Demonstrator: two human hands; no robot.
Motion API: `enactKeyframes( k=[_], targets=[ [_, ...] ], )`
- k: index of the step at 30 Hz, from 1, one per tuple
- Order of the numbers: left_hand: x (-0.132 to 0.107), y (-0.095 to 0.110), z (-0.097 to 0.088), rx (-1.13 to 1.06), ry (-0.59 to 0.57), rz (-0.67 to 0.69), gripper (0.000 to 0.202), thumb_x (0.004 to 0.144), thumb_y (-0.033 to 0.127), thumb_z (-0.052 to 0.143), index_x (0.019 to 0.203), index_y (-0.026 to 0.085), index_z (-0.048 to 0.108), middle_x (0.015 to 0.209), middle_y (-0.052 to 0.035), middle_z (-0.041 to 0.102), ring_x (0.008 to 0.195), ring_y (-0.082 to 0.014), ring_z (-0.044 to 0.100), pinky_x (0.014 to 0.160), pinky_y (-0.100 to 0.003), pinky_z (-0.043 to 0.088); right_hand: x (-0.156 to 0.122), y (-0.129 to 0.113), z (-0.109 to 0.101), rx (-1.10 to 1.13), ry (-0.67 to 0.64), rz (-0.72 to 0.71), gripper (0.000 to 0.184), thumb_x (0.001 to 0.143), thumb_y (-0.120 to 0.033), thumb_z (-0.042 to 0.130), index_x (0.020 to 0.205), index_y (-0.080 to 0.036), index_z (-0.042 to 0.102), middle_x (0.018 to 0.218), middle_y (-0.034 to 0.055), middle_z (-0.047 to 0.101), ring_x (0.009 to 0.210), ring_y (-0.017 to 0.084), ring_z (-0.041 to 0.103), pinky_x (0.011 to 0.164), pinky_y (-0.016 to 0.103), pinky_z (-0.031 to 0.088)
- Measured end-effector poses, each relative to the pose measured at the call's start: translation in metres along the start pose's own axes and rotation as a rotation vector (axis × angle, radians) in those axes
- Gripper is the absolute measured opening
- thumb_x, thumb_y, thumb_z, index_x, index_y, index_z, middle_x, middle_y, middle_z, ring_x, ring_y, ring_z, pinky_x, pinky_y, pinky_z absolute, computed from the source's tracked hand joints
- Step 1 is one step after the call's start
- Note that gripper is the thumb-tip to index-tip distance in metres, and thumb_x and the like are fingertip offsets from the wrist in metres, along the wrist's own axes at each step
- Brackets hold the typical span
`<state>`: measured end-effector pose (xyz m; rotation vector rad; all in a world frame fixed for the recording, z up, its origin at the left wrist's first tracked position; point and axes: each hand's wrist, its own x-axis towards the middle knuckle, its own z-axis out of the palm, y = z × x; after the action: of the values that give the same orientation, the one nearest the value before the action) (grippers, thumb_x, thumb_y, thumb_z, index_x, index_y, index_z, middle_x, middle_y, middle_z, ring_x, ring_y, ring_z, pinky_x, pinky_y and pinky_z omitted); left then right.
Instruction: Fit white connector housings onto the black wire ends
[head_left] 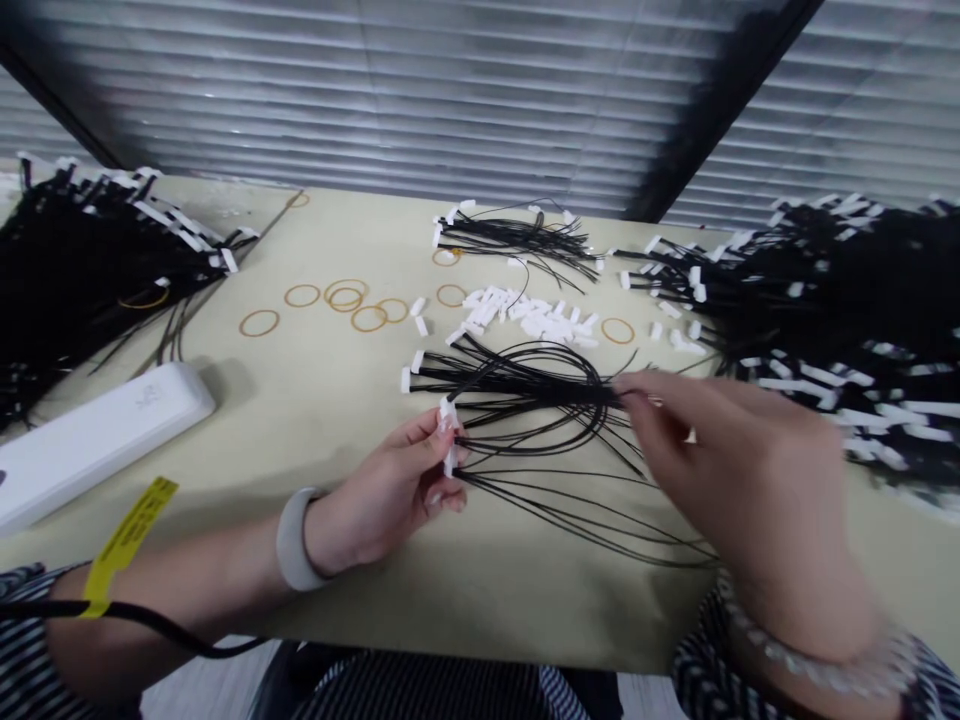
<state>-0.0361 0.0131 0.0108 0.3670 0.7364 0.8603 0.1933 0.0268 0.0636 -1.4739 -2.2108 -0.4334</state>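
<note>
My left hand (pixel 379 495) is closed, thumb and fingers pinching a long white connector (pixel 448 412) with thin black wires running out of it to the right. Several of these wires (pixel 570 510) fan out low over the table, while others curve up into a loop. My right hand (pixel 750 470), slightly blurred, pinches black wire at the right side of the loop; which ends lie between its fingertips is hidden. Under the loop, between both hands, lies a bundle of black wires (pixel 517 385) with white connectors at its left end.
Loose white connectors (pixel 559 322) and rubber bands (pixel 302 295) are scattered behind my hands. Another wire bundle (pixel 517 237) lies farther back. Large wire heaps stand left (pixel 90 260) and right (pixel 847 290). A white oblong device (pixel 112 430) sits at left, near a yellow-tagged black cable (pixel 157 620).
</note>
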Motion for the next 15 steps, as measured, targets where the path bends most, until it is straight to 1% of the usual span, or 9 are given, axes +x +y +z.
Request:
enactKeyframes(
  k=[3, 6, 7, 9, 10, 11, 13, 14, 15],
  targets=[
    [0.001, -0.001, -0.001, -0.002, 0.014, 0.005, 0.012, 0.082, 0.024, 0.058, 0.081, 0.016, 0.050, 0.065, 0.0043, 0.050, 0.040, -0.0008, 0.036, 0.046, -0.016, 0.039, 0.002, 0.002, -0.012, 0.361, 0.132, 0.274, 0.015, 0.078, -0.018, 0.059, 0.091, -0.021, 0.066, 0.090, 0.0054, 0.066, 0.080, 0.020, 0.062, 0.067, 0.033, 0.047],
    [0.002, -0.002, -0.002, 0.029, 0.013, 0.022, 0.011, 0.083, 0.024, 0.056, 0.080, 0.016, 0.050, 0.064, 0.0043, 0.049, 0.040, -0.0010, 0.036, 0.046, -0.016, 0.039, 0.006, -0.008, -0.020, 0.821, 0.259, 0.504, 0.022, 0.084, -0.019, 0.051, 0.099, -0.027, 0.064, 0.111, 0.0061, 0.059, 0.098, 0.022, 0.058, 0.074, 0.038, 0.049],
    [0.003, -0.002, -0.002, 0.040, 0.014, 0.026, 0.011, 0.083, 0.024, 0.056, 0.080, 0.016, 0.050, 0.064, 0.0043, 0.049, 0.040, -0.0010, 0.036, 0.046, -0.016, 0.039, 0.007, -0.011, -0.021, 0.913, 0.343, 0.549, 0.024, 0.087, -0.019, 0.047, 0.101, -0.029, 0.064, 0.111, 0.0057, 0.058, 0.096, 0.021, 0.059, 0.071, 0.037, 0.050],
    [0.003, -0.003, -0.002, 0.071, 0.013, 0.025, 0.010, 0.084, 0.024, 0.055, 0.079, 0.016, 0.050, 0.064, 0.0045, 0.048, 0.040, -0.0009, 0.035, 0.047, -0.016, 0.040, 0.008, -0.018, -0.020, 1.023, 0.459, 0.560, 0.028, 0.088, -0.018, 0.045, 0.106, -0.032, 0.060, 0.099, 0.0045, 0.059, 0.079, 0.016, 0.060, 0.057, 0.031, 0.049],
    [0.003, -0.003, -0.001, 0.091, 0.013, 0.021, 0.010, 0.084, 0.023, 0.055, 0.079, 0.016, 0.050, 0.064, 0.0045, 0.048, 0.040, -0.0008, 0.035, 0.048, -0.017, 0.041, 0.007, -0.021, -0.019, 1.061, 0.443, 0.533, 0.032, 0.087, -0.017, 0.047, 0.112, -0.034, 0.056, 0.089, 0.0032, 0.058, 0.069, 0.014, 0.059, 0.050, 0.028, 0.046],
    [0.002, -0.003, -0.001, 0.111, 0.014, 0.017, 0.010, 0.084, 0.023, 0.055, 0.078, 0.016, 0.050, 0.064, 0.0046, 0.048, 0.040, -0.0008, 0.035, 0.048, -0.017, 0.042, 0.006, -0.023, -0.016, 1.086, 0.380, 0.496, 0.041, 0.085, -0.016, 0.050, 0.120, -0.036, 0.050, 0.079, 0.0012, 0.057, 0.062, 0.013, 0.057, 0.044, 0.026, 0.043],
    [0.001, -0.003, 0.001, 0.148, 0.016, 0.017, 0.011, 0.083, 0.023, 0.056, 0.077, 0.015, 0.050, 0.063, 0.0047, 0.048, 0.040, -0.0010, 0.036, 0.050, -0.018, 0.043, 0.003, -0.025, -0.011, 1.070, 0.188, 0.420, 0.053, 0.082, -0.014, 0.053, 0.129, -0.034, 0.039, 0.067, -0.0026, 0.056, 0.052, 0.011, 0.053, 0.040, 0.024, 0.040],
    [0.001, -0.003, 0.002, 0.161, 0.019, 0.019, 0.012, 0.082, 0.023, 0.057, 0.077, 0.015, 0.050, 0.063, 0.0048, 0.048, 0.041, -0.0013, 0.037, 0.050, -0.018, 0.044, 0.001, -0.026, -0.009, 1.029, 0.104, 0.392, 0.049, 0.083, -0.014, 0.054, 0.126, -0.032, 0.041, 0.067, -0.0033, 0.057, 0.051, 0.010, 0.052, 0.041, 0.023, 0.041],
    [0.001, -0.003, 0.003, 0.172, 0.021, 0.021, 0.012, 0.082, 0.023, 0.058, 0.077, 0.015, 0.050, 0.063, 0.0048, 0.047, 0.042, -0.0014, 0.037, 0.050, -0.018, 0.044, 0.000, -0.027, -0.007, 0.971, 0.040, 0.376, 0.038, 0.083, -0.016, 0.053, 0.118, -0.030, 0.047, 0.067, -0.0037, 0.059, 0.049, 0.009, 0.052, 0.043, 0.023, 0.042]
  ],
)
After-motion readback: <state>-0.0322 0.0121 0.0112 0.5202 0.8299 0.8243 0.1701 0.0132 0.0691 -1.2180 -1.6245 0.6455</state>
